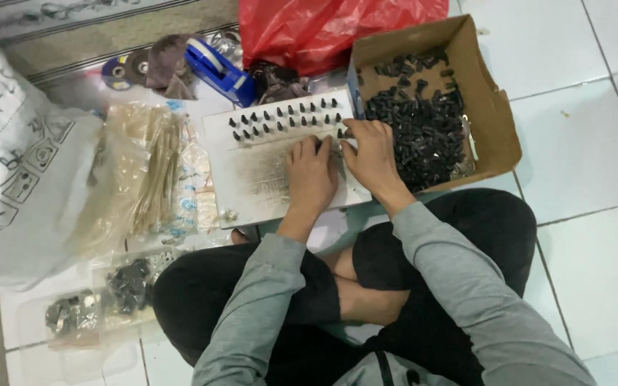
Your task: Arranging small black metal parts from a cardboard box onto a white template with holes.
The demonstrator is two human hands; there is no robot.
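We see left hand (312,174) and right hand (372,156) mid-frame on white board (266,179), grips unclear; sleeve could topple standing black pieces (284,120).

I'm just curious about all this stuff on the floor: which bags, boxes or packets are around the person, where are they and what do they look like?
Cardboard box: brown, open, right of the white board, full of small black parts; the right hand rests at its edge.
Red bag: crumpled plastic, at the top.
White sack: large, far left, dark printed markings.
Clear packets: left of the board, holding tan strips.
Small clear bags: lower left, dark pieces inside.
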